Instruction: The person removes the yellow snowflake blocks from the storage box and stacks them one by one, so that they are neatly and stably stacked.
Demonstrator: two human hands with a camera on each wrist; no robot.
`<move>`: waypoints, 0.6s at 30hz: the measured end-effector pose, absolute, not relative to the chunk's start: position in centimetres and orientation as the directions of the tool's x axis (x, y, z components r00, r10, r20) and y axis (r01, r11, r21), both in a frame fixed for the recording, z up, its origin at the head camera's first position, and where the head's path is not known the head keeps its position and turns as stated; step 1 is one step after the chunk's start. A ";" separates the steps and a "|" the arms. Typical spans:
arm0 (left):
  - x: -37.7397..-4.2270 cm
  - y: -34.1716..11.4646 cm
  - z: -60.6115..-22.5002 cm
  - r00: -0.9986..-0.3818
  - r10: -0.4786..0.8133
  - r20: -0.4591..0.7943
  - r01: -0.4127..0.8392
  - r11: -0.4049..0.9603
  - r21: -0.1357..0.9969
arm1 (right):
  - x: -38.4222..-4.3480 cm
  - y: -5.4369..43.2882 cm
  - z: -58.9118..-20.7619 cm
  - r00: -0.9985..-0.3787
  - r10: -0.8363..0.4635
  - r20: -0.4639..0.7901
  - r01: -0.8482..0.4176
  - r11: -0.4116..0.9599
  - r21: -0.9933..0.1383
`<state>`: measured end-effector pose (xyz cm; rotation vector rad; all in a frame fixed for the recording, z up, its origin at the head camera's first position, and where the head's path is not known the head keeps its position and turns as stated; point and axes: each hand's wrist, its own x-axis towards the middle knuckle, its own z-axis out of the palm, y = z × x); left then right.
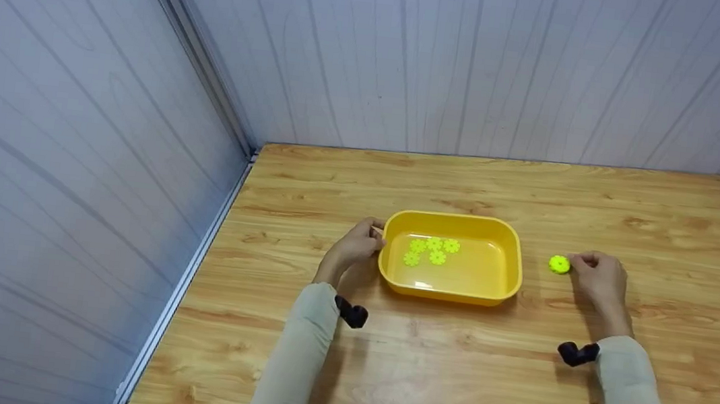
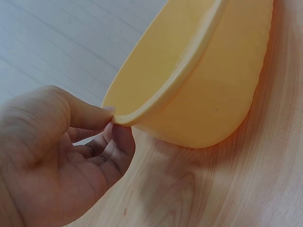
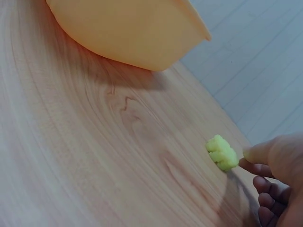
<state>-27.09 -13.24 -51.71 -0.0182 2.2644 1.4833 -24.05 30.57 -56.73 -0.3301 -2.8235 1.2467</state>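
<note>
My left hand (image 1: 357, 242) pinches the left end of the rim of a yellow rectangular plastic tub (image 1: 448, 293). In the left wrist view the thumb lies over the rim and the curled fingers sit under it. Several flat yellow-green flower-shaped pieces (image 1: 438, 257) lie on the left part of the tub's floor. To the right of the tub, my right hand (image 1: 600, 280) pinches the edge of a small stack of flower-shaped pieces (image 3: 222, 153) between thumb and forefinger. The other fingers of that hand curl inward. The stack is close over the table.
The tub stands on a wood-grain table (image 1: 434, 386). A pale panelled wall (image 1: 430, 61) rises behind the table's back edge, and another (image 1: 66, 162) stands along its left side. Dark wrist mounts (image 1: 578, 354) stick out from both sleeves.
</note>
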 end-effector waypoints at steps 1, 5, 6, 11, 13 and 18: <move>-27.1 -13.3 -51.7 -0.907 0.221 -0.358 -0.240 0.429 0.871 | -24.0 30.6 -56.7 -0.977 0.209 -0.046 0.175 0.656 -0.734; -27.1 -13.2 -51.7 -0.909 0.214 -0.358 -0.241 0.433 0.869 | -24.0 30.6 -56.7 -0.977 0.206 -0.051 0.175 0.649 -0.740; -27.1 -13.2 -51.7 -0.909 0.211 -0.359 -0.242 0.432 0.869 | -23.9 30.6 -56.7 -0.977 0.204 -0.053 0.175 0.646 -0.743; -27.0 -13.1 -51.6 -0.908 0.207 -0.364 -0.250 0.429 0.868 | -23.9 30.7 -56.6 -0.979 0.195 -0.058 0.172 0.637 -0.752; -27.0 -13.1 -51.6 -0.908 0.204 -0.365 -0.251 0.429 0.867 | -23.9 30.7 -56.6 -0.981 0.187 -0.049 0.160 0.640 -0.751; -27.0 -13.1 -51.6 -0.910 0.202 -0.362 -0.248 0.434 0.866 | -23.8 30.7 -56.7 -0.983 0.181 -0.030 0.142 0.648 -0.749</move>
